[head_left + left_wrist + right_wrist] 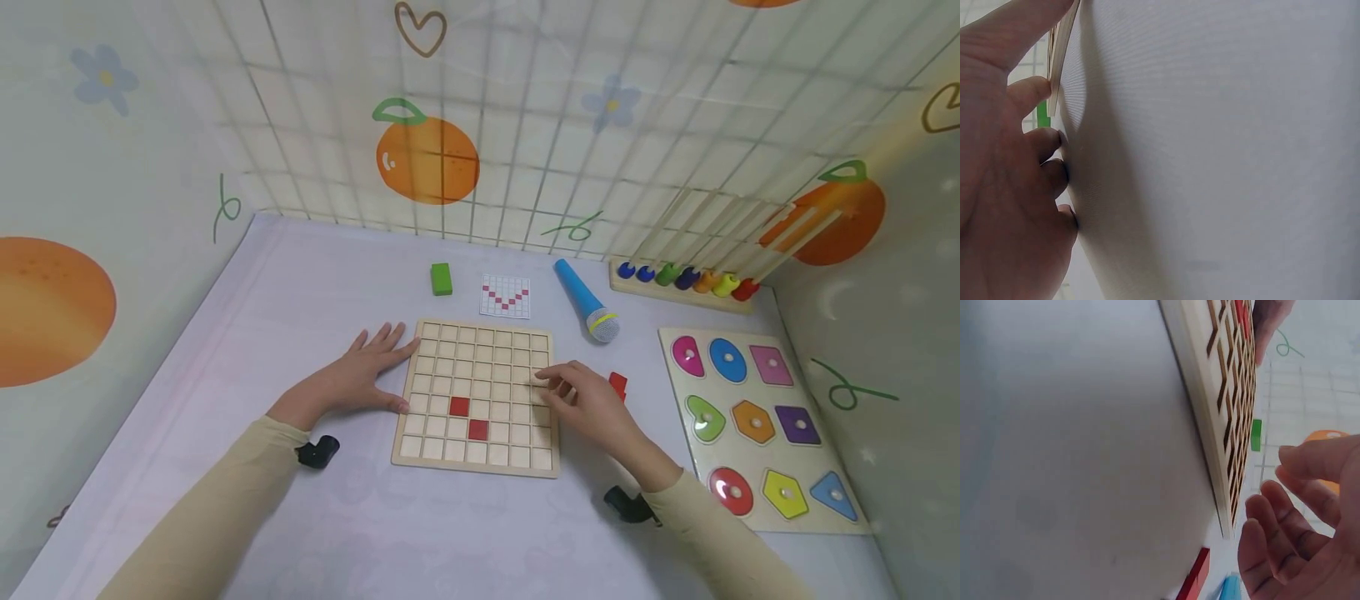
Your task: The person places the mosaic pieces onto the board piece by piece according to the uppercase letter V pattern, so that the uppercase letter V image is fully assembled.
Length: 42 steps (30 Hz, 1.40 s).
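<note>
A square wooden grid board (444,360) lies on the table, with a red square tile (459,407) in one cell and another red tile (477,430) diagonally below and right of it. My left hand (367,373) rests with spread fingers at the board's left edge, thumb and index finger against its side. Over the right edge hovers my right hand (588,402), fingers loosely bent; nothing shows between thumb and fingertips (1291,456) in the right wrist view. Red blocks (618,384) lie just right of that hand, partly hidden by it.
Behind the board are a green block (442,279), a small card (505,297) with a red V pattern and a blue toy microphone (581,296). A shape puzzle board (716,450) lies at right, below a peg stand (678,293) with coloured beads. A wire grid stands behind the table.
</note>
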Motion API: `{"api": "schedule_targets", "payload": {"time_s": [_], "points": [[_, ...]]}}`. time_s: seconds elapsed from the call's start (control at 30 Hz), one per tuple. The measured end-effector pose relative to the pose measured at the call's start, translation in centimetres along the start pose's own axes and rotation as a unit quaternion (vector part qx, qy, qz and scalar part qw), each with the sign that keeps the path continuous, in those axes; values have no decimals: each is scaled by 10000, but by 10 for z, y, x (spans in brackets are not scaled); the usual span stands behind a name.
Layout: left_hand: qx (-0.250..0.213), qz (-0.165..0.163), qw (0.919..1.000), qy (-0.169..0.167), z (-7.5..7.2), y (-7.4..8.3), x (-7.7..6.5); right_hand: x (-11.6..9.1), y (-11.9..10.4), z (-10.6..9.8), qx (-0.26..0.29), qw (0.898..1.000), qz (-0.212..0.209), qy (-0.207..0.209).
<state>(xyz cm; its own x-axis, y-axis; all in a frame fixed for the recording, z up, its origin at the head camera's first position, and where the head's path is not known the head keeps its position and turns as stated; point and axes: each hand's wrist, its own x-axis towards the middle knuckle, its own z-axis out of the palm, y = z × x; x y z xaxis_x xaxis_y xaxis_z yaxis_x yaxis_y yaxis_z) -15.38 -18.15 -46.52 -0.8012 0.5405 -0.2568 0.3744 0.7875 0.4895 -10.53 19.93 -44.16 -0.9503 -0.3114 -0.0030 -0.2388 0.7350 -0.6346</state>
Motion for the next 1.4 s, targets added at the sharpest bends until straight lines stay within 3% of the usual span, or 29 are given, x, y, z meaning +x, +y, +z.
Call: {"api": "schedule_targets", "payload": {"time_s": [0.37, 1.0, 1.4], "points": [[-21, 1, 10000, 4, 1, 0, 0, -3, 23, -16, -377, 9987, 56, 328], [41, -49, 10000, -47, 1, 0, 1, -2, 46, -23, -701, 9903, 1199, 28], [3, -30, 10000, 33, 1, 1, 0, 2, 46, -21, -718, 9910, 1127, 67]]}}
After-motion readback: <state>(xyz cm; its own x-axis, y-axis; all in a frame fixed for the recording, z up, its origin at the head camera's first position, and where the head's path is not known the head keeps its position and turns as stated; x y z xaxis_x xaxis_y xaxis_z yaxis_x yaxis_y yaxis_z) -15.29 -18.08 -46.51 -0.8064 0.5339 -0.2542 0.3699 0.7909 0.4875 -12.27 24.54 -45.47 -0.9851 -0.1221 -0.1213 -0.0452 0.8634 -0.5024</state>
